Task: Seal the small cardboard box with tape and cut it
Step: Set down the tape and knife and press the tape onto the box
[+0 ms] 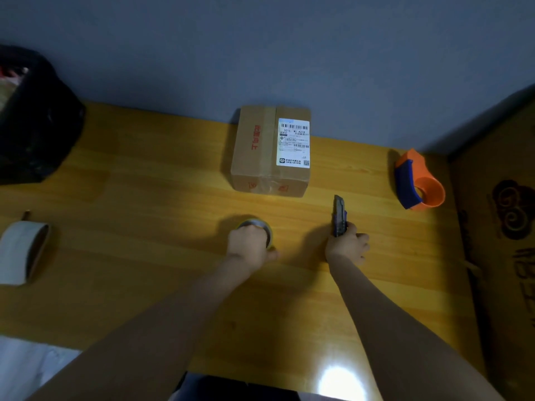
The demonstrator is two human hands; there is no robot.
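Observation:
A small cardboard box (270,150) with a white shipping label and red print sits at the back of the wooden table (144,198), against the wall. A strip of tape runs along its top seam. My left hand (249,248) grips a roll of tape (257,227) resting on the table in front of the box. To the right of it, my right hand (348,244) holds a dark utility knife (339,215) pointing away from me toward the box.
An orange and blue tape dispenser (417,180) lies at the right. A large white tape roll (24,251) lies at the left edge. A black bag (31,117) stands at the far left. A big cardboard box (503,227) borders the table's right side.

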